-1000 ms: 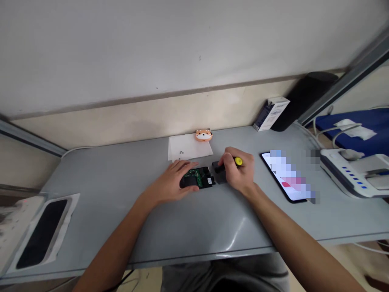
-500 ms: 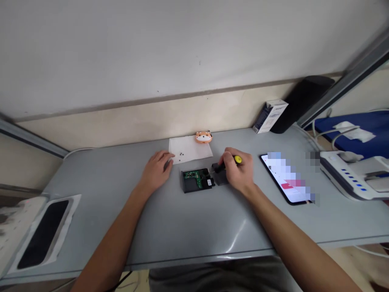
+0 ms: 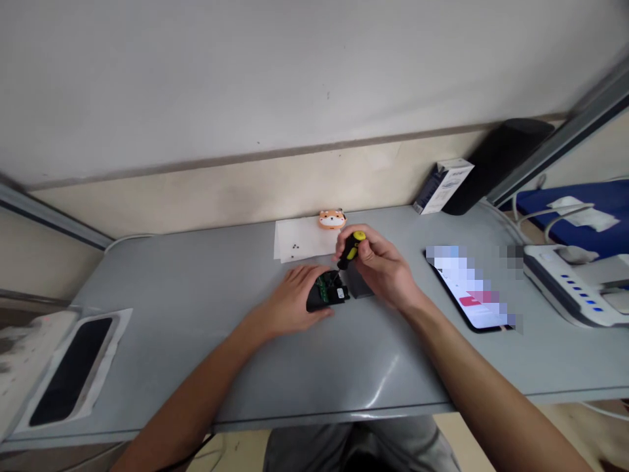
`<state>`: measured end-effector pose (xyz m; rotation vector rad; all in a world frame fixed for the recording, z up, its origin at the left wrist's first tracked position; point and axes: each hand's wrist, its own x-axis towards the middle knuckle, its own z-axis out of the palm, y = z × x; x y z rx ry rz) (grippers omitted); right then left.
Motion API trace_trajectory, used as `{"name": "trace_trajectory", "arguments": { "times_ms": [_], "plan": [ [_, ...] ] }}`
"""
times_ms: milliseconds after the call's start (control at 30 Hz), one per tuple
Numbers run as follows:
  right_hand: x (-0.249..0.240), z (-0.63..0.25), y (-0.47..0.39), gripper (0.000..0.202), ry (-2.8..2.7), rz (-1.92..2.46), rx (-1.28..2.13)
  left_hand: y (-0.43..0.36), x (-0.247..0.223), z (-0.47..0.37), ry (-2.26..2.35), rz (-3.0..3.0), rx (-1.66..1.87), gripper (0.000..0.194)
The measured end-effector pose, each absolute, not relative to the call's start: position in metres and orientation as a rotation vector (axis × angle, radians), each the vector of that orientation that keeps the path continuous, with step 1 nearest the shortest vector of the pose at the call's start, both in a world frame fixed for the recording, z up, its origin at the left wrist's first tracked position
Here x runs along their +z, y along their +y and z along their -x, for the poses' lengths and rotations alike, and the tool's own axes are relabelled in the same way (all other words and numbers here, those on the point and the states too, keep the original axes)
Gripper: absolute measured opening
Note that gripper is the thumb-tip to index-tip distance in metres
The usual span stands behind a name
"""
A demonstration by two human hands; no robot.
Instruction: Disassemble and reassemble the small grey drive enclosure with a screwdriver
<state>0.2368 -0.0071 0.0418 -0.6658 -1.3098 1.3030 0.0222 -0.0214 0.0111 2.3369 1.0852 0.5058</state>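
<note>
though half-hidden, device (image 3: 328, 292) within left grip (image 3: 293, 299)

Left grip (image 3: 291, 298) cupped, right grip (image 3: 382, 267) curled

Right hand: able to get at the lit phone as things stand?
Probably yes: the lit phone lies to the right of the right hand, and no object shows between them. The grip is taken, though: the screwdriver would likely need setting down first.

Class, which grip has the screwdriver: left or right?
The right grip, closed around the black-and-yellow screwdriver; the left grip instead holds the black device with its green circuit board exposed.
</note>
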Motion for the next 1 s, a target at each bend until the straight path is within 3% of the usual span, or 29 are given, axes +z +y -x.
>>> {"name": "trace_trajectory", "arguments": {
  "times_ms": [233, 400, 567, 767, 900, 1000],
  "plan": [
    [0.042, -0.211, -0.005, 0.035, -0.975, 0.542, 1.367, -0.018, 0.004, -0.025, 1.130, -2.298, 0.547, 0.055],
    [0.046, -0.208, 0.007, 0.043, -1.021, 0.555, 1.499, -0.016, 0.001, -0.025, 1.126, -2.282, 0.562, 0.053],
    [0.050, -0.225, 0.009, 0.038, -1.059, 0.542, 1.537, -0.017, 0.001, -0.025, 1.100, -2.283, 0.594, 0.047],
    [0.048, -0.232, 0.007, 0.035, -0.948, 0.505, 1.579, -0.019, 0.011, -0.015, 0.992, -2.176, 0.614, 0.055],
    [0.045, -0.226, 0.006, 0.039, -0.911, 0.502, 1.512, -0.011, 0.011, -0.008, 0.973, -1.928, 0.727, 0.033],
    [0.042, -0.227, 0.008, 0.040, -0.976, 0.528, 1.481, -0.004, 0.006, -0.008, 1.023, -1.802, 0.882, 0.033]
  ]
}}
